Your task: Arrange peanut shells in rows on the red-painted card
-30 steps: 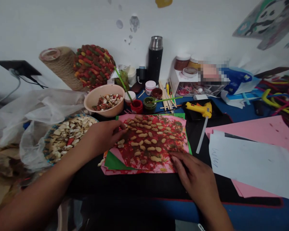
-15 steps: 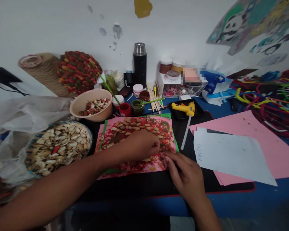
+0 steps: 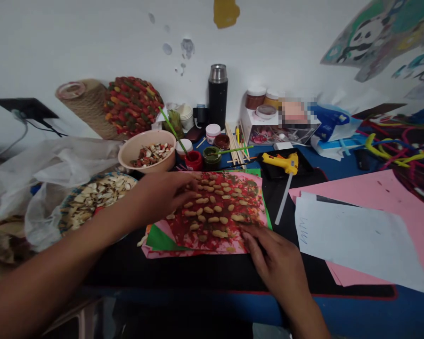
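Note:
Above the left side of the sheet hangs my left hand (image 3: 162, 195), slightly blurred, its fingers loosely bent and apart, with nothing visible in them. Beneath it lies a sheet of pink paper (image 3: 229, 250) smeared with red, green and yellow paint, with several peanuts (image 3: 214, 219) in their shells spread over it. At the sheet's lower right edge, my right hand (image 3: 277, 252) has its thumb and forefinger together on the painted paper. Green paper (image 3: 160, 238) shows below, its corner at the lower left.
Left stand a basket of shells (image 3: 102, 188) and a beige bowl (image 3: 146, 146). Behind are paint jars (image 3: 212, 157), sticks (image 3: 235, 143) and a black thermos (image 3: 217, 101). Right, a yellow glue gun (image 3: 281, 162) rests on a black tray, near pink and white paper (image 3: 360, 235).
My left hand has moved left and up from the middle of the sheet, uncovering the peanuts there. The green corner at the lower left now shows. My right hand stays at the edge.

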`<state>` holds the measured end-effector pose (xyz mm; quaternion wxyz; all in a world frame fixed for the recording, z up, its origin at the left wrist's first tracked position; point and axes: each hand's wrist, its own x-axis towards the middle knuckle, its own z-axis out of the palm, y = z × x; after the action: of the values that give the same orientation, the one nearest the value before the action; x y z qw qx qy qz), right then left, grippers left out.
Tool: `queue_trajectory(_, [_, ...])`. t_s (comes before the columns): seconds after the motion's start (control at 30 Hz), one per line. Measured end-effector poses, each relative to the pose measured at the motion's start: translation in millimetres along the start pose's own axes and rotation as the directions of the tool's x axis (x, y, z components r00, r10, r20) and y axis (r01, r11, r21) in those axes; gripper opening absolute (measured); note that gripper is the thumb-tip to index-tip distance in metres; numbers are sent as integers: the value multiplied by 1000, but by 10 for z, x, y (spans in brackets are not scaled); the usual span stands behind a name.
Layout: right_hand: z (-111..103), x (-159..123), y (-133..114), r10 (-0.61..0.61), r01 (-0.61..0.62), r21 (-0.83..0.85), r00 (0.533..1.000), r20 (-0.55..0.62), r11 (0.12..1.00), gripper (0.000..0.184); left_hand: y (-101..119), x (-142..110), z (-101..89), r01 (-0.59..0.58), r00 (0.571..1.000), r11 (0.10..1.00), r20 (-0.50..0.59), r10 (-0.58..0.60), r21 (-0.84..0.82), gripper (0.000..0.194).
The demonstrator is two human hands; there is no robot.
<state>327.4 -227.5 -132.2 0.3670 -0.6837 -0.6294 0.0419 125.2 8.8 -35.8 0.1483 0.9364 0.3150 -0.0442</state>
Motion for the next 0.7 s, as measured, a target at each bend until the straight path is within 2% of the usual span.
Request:
queue_trajectory(0.1, [2,0,1,-11,11,-8,1000,-7,1000,22,-333,-279,-27,68,991,995,112,-76,72,25])
queue_trajectory(0.23, [2,2,-8,-6,6,-16,1000,-7,1000,21,-422,-490,196,90,979,986,172,-114,138,28])
queue_trajectory(0.37, [-2,15,-25,-2,2,-28,1000,0,1000,21,-396,-476,382,92,984,990,142,-107,109,24])
queue_trajectory(0.53, [20,8,-20,20,-20,-28,1000,16,999,22,-469,-433,425,112,983,992,139,-118,55,20])
queue_trajectory(0.7, [66,-34,10,55,-55,-2,998,24,998,23,-549,-431,462,104,988,994,123,-98,-39,29])
